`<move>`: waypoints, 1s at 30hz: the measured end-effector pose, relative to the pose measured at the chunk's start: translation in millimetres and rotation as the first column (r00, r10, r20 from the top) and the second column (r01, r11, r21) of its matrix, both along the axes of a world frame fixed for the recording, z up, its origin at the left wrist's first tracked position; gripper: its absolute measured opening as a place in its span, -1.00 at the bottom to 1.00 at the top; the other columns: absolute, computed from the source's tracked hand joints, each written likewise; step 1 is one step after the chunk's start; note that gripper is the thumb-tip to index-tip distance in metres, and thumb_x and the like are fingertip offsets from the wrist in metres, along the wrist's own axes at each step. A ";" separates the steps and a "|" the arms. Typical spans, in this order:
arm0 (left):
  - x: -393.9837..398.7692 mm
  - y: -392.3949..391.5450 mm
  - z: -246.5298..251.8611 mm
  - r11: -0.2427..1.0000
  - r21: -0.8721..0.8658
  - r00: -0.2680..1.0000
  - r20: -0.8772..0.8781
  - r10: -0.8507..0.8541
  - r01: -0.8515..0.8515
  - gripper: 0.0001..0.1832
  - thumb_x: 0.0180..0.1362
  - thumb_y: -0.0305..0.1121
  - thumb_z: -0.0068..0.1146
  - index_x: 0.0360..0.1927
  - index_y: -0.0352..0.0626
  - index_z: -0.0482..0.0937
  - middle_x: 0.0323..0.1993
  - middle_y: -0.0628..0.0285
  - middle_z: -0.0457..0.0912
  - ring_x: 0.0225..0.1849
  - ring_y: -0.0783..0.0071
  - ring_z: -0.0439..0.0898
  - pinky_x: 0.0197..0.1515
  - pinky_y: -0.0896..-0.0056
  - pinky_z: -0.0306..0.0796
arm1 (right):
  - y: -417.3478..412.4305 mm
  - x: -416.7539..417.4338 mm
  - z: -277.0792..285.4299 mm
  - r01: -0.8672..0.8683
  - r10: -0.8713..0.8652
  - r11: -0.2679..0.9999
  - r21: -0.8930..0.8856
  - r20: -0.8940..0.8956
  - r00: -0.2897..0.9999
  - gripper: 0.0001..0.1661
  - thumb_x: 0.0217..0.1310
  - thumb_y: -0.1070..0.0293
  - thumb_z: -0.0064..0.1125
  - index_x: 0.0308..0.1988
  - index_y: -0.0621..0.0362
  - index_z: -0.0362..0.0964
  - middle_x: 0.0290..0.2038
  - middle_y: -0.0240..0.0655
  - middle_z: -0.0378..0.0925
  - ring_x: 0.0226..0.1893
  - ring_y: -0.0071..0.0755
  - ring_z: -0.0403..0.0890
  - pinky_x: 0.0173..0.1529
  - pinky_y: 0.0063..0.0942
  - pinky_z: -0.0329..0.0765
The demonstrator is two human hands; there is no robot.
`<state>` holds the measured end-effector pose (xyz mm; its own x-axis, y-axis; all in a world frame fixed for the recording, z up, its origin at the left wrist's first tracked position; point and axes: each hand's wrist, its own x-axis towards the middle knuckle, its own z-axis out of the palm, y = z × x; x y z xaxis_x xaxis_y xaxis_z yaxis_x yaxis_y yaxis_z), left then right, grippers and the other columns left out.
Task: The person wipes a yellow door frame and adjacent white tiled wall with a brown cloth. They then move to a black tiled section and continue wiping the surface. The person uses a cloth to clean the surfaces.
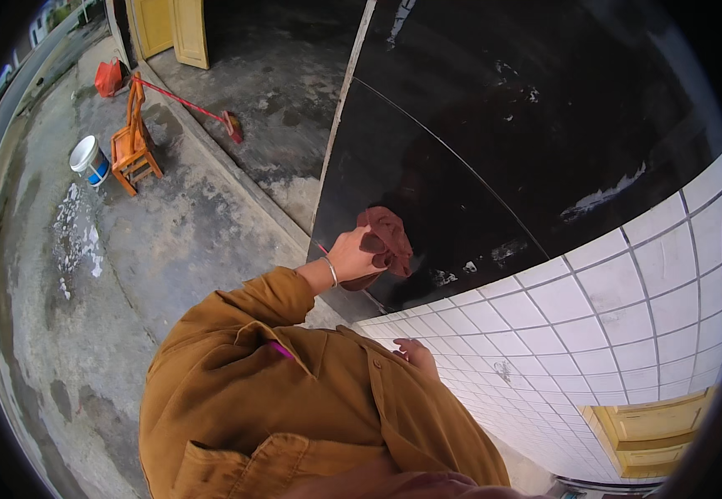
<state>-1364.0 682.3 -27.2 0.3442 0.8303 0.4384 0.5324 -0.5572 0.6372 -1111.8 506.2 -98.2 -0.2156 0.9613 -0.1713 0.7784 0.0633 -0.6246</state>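
My left hand (353, 254), with a silvery bangle at the wrist, grips a crumpled reddish-brown cloth (392, 240). The cloth is against a glossy black wall panel (460, 150), close to the panel's lower left corner. Whitish smears and flaked patches mark the panel, and a thin pale seam crosses it. My right hand (420, 358) hangs lower, in front of the white tiled wall (585, 312). Its fingers are loosely bent and apart, with nothing visible in them. Part of that hand is hidden behind my brown shirt.
On the concrete floor to the left stand a wooden chair (129, 146) and a white bucket (88, 159), near spilled white suds (89, 240). A red-handled broom (186, 103) leans from the chair across a raised sill. Behind are a red bag (109, 78) and a yellow door (189, 31).
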 end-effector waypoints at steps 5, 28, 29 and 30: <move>-7.5 41.5 105.1 0.887 0.406 0.957 0.266 0.114 -0.219 -0.46 -0.14 -0.08 0.28 -0.04 0.04 0.46 -0.14 0.02 0.47 -0.24 0.01 0.56 -0.25 0.11 0.49 | 5.8 -10.5 3.1 -0.025 0.026 0.999 0.030 -0.032 0.999 -0.69 0.09 0.32 0.17 -0.09 0.01 0.47 -0.35 -0.17 0.51 -0.43 -0.15 0.57 -0.33 -0.32 0.51; -21.2 61.5 197.5 0.550 0.793 0.963 0.176 0.206 -0.262 -0.58 -0.28 -0.24 0.34 -0.23 0.04 0.55 -0.24 0.17 0.48 -0.20 0.09 0.51 -0.22 0.08 0.43 | 7.1 2.2 -25.1 0.038 -0.039 0.999 0.020 0.045 0.998 -0.70 0.11 0.24 0.17 -0.11 -0.03 0.49 -0.36 -0.14 0.51 -0.32 -0.03 0.57 -0.25 -0.21 0.50; -34.5 69.7 236.9 0.599 0.705 0.925 0.273 0.264 -0.379 -0.55 -0.16 -0.14 0.35 -0.19 -0.06 0.51 -0.31 0.14 0.44 -0.28 0.08 0.50 -0.30 0.14 0.42 | 7.2 1.2 -22.8 0.053 -0.055 0.998 0.030 0.055 0.997 -0.70 0.11 0.24 0.17 -0.11 -0.03 0.49 -0.36 -0.13 0.52 -0.32 -0.03 0.57 -0.25 -0.20 0.50; -44.4 81.3 275.7 0.517 0.707 0.875 0.401 0.271 -0.483 -0.52 -0.09 -0.04 0.33 -0.21 -0.14 0.48 -0.32 0.12 0.44 -0.31 0.07 0.50 -0.35 0.20 0.42 | 5.8 1.7 -23.5 0.064 -0.067 0.997 0.031 0.075 0.995 -0.70 0.11 0.24 0.17 -0.11 -0.03 0.49 -0.35 -0.14 0.52 -0.32 -0.03 0.57 -0.25 -0.20 0.51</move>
<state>-1408.4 763.6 248.4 -0.1068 0.1661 0.9803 0.7255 -0.6612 0.1911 -1110.1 512.0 -121.7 -0.1395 0.9778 -0.1566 0.8263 0.0277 -0.5626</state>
